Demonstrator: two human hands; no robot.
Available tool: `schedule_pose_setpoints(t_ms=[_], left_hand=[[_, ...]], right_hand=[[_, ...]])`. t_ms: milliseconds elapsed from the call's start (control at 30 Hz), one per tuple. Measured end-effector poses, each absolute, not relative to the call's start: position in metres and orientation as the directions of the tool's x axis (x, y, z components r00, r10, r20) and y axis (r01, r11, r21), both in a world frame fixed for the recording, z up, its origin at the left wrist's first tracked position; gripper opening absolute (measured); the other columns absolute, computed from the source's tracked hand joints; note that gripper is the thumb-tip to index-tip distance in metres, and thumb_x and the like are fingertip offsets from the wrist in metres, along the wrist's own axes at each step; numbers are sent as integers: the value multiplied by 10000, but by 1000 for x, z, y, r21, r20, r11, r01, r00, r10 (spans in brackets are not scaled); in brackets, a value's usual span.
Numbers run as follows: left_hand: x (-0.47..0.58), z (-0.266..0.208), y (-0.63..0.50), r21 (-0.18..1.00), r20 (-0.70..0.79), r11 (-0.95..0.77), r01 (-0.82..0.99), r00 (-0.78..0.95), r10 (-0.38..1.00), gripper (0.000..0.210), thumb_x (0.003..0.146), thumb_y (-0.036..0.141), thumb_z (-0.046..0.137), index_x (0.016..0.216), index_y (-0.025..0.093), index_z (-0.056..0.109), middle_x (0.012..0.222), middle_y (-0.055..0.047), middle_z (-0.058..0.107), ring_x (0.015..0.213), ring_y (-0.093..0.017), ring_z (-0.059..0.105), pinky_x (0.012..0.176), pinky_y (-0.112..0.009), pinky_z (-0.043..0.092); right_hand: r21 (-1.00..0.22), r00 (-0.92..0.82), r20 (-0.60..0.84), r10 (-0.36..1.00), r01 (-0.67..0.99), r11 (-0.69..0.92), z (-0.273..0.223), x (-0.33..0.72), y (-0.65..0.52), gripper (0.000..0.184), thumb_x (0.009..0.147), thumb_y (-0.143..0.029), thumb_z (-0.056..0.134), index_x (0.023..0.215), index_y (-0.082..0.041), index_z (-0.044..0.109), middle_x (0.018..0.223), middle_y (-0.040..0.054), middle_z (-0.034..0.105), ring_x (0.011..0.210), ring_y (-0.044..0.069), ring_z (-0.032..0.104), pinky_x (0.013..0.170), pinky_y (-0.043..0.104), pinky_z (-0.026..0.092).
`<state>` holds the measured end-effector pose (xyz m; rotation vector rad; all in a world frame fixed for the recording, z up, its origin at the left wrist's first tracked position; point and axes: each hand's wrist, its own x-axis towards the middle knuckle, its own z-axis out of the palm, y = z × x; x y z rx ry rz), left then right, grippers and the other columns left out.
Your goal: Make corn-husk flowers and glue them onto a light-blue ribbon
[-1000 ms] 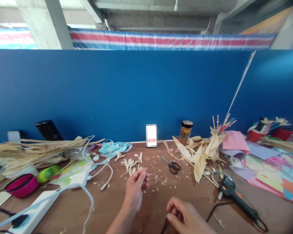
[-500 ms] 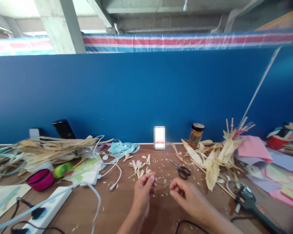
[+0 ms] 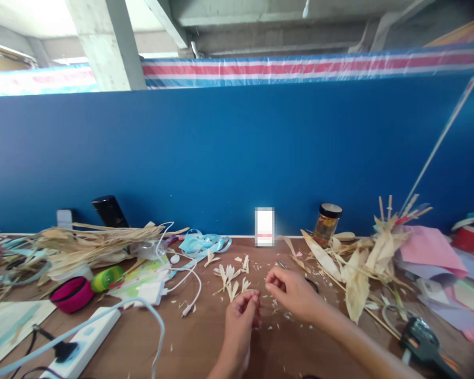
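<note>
Just beyond the fingers of the left hand (image 3: 240, 318), pale petal-like pieces (image 3: 224, 275) lie loose on the counter (image 3: 193, 347). Both hands' fingers are closed; whether they grip anything cannot be told. Sweeping the left fingers forward may scatter the pieces; lowering the right hand (image 3: 292, 293) may strike the scissors (image 3: 313, 283) partly hidden behind its fingers.

Cut husk petals (image 3: 228, 275) look dry, papery, matt. Husk bundle (image 3: 90, 245) at left: also dry, rougher, ridged. Bench (image 3: 189, 347): smooth wood-look top, faint sheen. Partition (image 3: 221, 152): smooth, satin. Ribbon (image 3: 199, 243): glossy, cloth-like. Power strip (image 3: 89, 337): smooth hard plastic. Glue gun (image 3: 421, 337): plastic body. Jar (image 3: 325, 229): clear, shiny, glass or plastic, can't tell. Pink sheet (image 3: 428, 250): matt paper. Striped tarp (image 3: 276, 68): creased glossy plastic. Pillar (image 3: 102, 45): matt bare concrete.
</note>
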<state>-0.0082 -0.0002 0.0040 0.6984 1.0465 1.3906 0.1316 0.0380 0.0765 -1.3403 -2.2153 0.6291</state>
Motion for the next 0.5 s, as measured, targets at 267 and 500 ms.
schedule_pose_setpoints(t_ms=[267,500], left_hand=[[-5,-2,1,866,-223,124,-484,-151,963,383,574,443,713,778,123,659,566,5,570,427,-59,420,407,-175,311],[-5,-15,7,851,-238,102,-515,-205,949,443,517,497,723,738,118,666,519,-5,572,390,-66,414,369,-180,300]], right_hand=[[-367,-487,162,859,778,510,72,87,119,171,812,-234,445,901,-184,583,873,52,647,777,177,583,608,243,365],[-199,-608,111,786,761,617,60,27,165,345,756,-207,555,1100,-212,521,1109,101,529,999,249,532,779,317,401]])
